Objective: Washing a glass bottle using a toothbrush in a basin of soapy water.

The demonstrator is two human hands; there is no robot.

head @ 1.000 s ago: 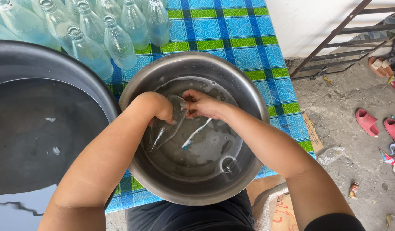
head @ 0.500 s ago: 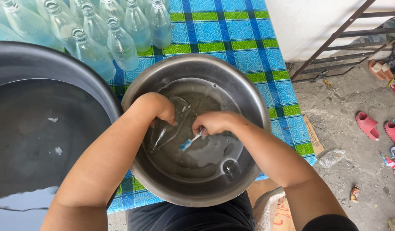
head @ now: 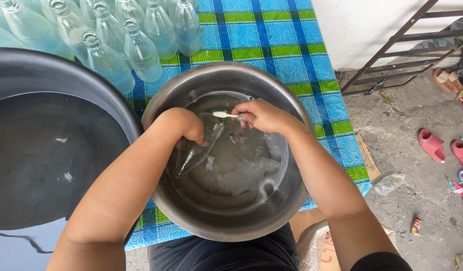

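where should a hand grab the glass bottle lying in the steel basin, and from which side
Grip the glass bottle around its wide body, from above, where the left hand already sits. It lies tilted in the soapy water of the steel basin, slim neck pointing lower left; the body gives wet fingers more surface.

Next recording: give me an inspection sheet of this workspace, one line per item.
Surface: table under a blue and green checked cloth.
Job's things: steel basin of soapy water; clear glass bottle lying in it; toothbrush above the bottle.
Clutter: row of clear glass bottles at the back; large dark tub of water.
Grippers: left hand grips the bottle; right hand holds the toothbrush.
Cables: nothing seen.
Surroundings: concrete floor, pink sandals, litter, metal rack.
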